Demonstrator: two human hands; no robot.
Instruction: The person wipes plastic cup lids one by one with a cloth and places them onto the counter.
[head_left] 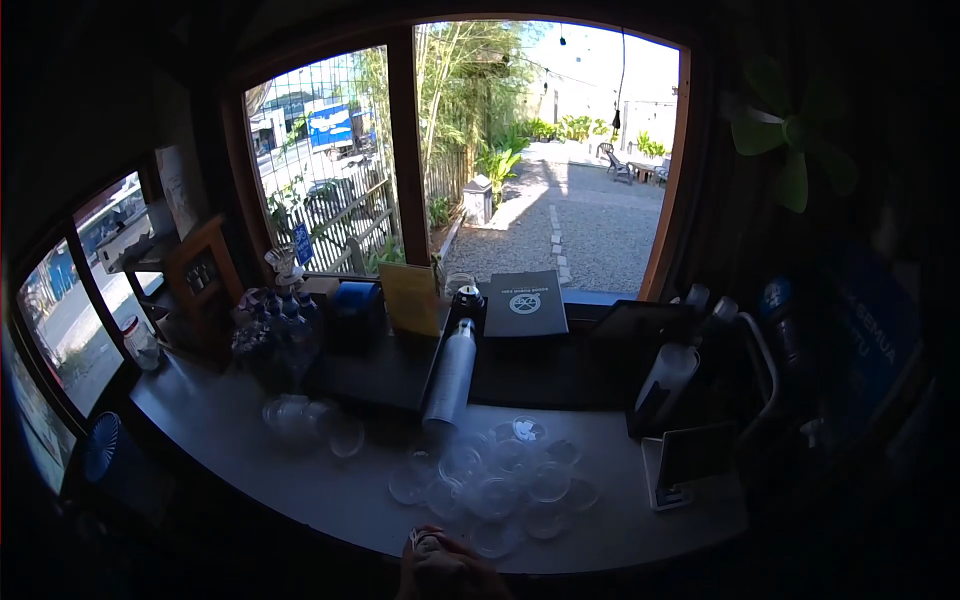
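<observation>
Fingers [427, 536], whose grip I cannot tell, are near the clear round lids [499, 496], lying loose beyond them on the counter [345, 500].

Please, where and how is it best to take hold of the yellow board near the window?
I would pinch the yellow board by its upper edge, coming from above. It looks flat and stands nearly upright, with that edge free, while the blue box crowds its left side.
</observation>
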